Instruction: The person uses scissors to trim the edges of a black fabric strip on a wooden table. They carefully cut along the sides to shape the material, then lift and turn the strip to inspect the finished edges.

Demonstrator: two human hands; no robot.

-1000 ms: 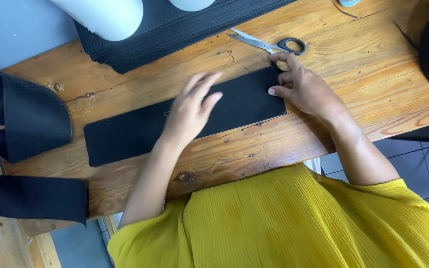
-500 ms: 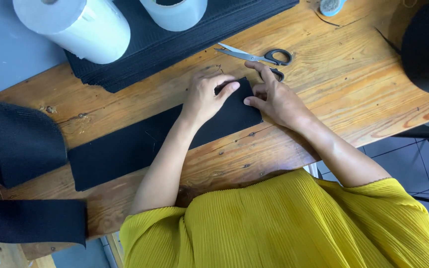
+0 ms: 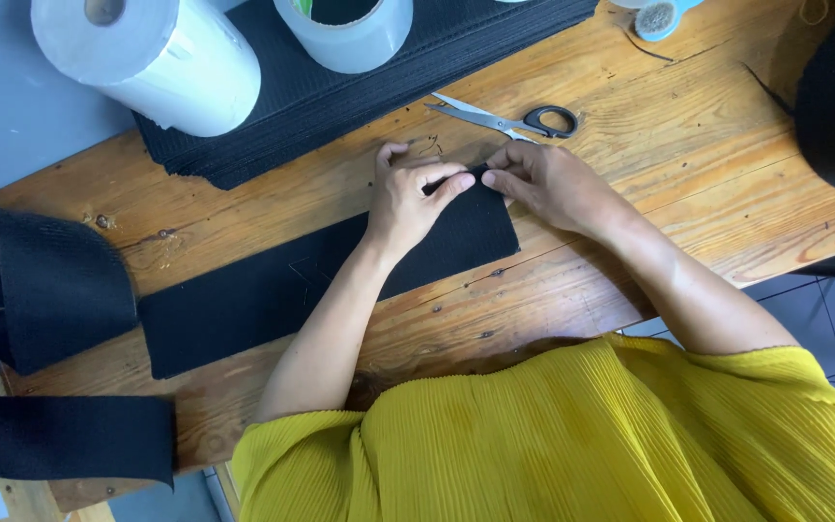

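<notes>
I see the left hand [image 3: 406, 198] and right hand [image 3: 543, 184] with fingers pinched shut on the black strip [image 3: 321, 290] at its 1 o'clock corner, largely hidden; scissors [image 3: 509, 119] lie at 12 on the counter [image 3: 688, 126].

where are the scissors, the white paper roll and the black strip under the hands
scissors [image 3: 509, 120], head view, on the pivot between blades and handles
white paper roll [image 3: 161, 60], head view, on its side wall
black strip [image 3: 273, 295], head view, on its flat middle
</notes>
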